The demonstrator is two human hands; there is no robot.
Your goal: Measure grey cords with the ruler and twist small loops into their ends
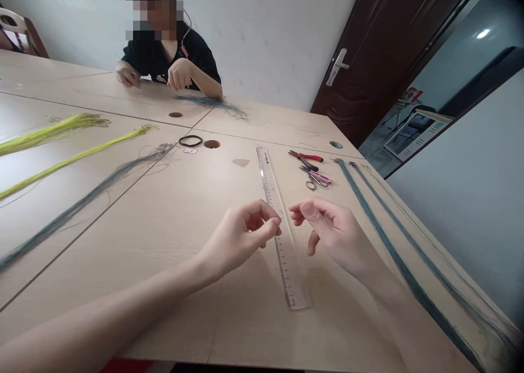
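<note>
My left hand hovers over a clear plastic ruler, thumb and forefinger pinched together. Whatever sits in that pinch, if anything, is too small to make out. Just right of the ruler is my right hand, its fingers loosely bent and apart, with nothing visible in them. The ruler lies lengthwise on the table, partly covered by my left hand. Beyond my right hand lie red-and-black pliers and small scissors beside a pink-handled tool.
Blue-grey thread bundles lie at left and right. Yellow-green bundles are farther left. A black band, a cable hole and a paper scrap are ahead. Another person sits across the table over blue-grey threads.
</note>
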